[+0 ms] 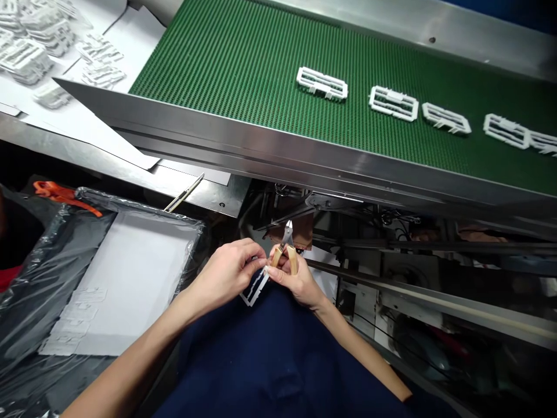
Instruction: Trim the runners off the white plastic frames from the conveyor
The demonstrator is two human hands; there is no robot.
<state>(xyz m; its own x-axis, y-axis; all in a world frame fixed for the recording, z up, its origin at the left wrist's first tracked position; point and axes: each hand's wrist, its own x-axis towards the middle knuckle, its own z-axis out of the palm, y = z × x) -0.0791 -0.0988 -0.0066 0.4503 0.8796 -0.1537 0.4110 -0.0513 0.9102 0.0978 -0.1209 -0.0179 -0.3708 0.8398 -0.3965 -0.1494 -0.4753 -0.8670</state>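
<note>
A small white plastic frame [251,297] hangs tilted over my lap. The fingers of my left hand [237,264] are closed on its upper end. My right hand [300,281] is wrapped round the tan handles of a pair of side cutters [288,238], whose jaws point up and away from the frame. The right thumb rests against the frame's upper corner, close to the left fingertips. Part of the frame is hidden behind my fingers.
Beyond my hands runs a green conveyor belt [243,64] with a metal side rail [278,142]; several white frames [322,84] lie on it. Left are piled white parts [26,58], a plastic-wrapped surface with a white sheet [134,273], an orange tool [65,194] and a thin knife [185,193].
</note>
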